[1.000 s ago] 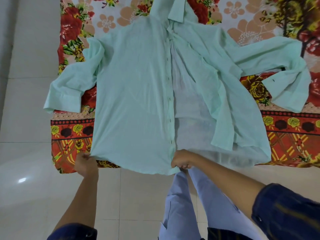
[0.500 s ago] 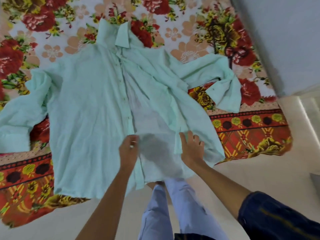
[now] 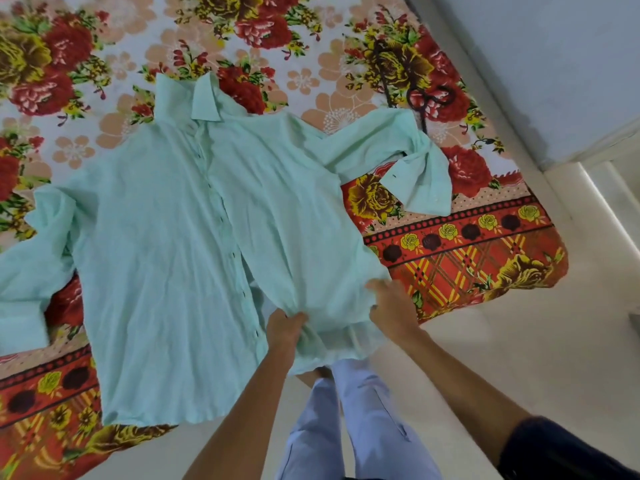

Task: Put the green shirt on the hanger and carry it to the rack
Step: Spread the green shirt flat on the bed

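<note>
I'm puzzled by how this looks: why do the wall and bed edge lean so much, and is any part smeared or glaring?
Head view: the wide-angle lens bends the wall and the bedsheet edge into slants; the shirt smears at its cuff by the picture's left edge, and both hands, left hand and right hand, look slightly soft; light is even, with a mild sheen on the floor.
</note>
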